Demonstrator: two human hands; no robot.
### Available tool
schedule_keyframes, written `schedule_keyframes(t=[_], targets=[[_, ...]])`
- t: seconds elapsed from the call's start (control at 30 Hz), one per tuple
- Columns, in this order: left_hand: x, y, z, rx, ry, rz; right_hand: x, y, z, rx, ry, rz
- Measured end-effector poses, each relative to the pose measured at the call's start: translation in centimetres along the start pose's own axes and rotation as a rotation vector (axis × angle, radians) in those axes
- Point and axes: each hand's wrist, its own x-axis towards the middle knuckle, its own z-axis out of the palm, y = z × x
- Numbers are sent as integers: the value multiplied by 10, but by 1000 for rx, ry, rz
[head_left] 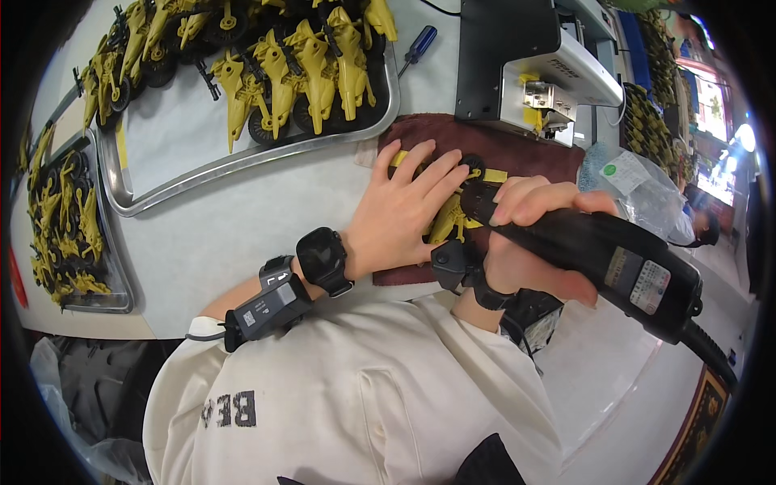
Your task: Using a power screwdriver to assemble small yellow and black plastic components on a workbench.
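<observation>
A yellow and black toy motorcycle [449,220] lies on a brown cloth [517,145], partly covered by my hands. My left hand [408,198] spans it from above, fingers spread over the far side and thumb on the near side, holding it against the cloth. In my right hand [537,218] is a black corded power tool [614,255], gripped around its body. The tool's narrow front end points left at the toy, touching or close above it; its very tip is hidden. Its cable trails off to the lower right.
A metal tray [242,179] of several yellow toy motorcycles [311,69] stands at the far left; another tray [121,267] sits left. A blue-handled screwdriver [420,44] lies beside a grey-and-black machine [533,73]. A clear plastic bag [647,198] rests at right.
</observation>
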Motion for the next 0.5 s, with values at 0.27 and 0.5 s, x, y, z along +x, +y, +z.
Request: schedule_keyframes(t=[0.27,0.5], targets=[[-1,3,0,9,-23,-12,81,-48,-27,-326,343,-215],[-2,3,-3,17,-16,-5,84,-26,-24,-432,263,58]])
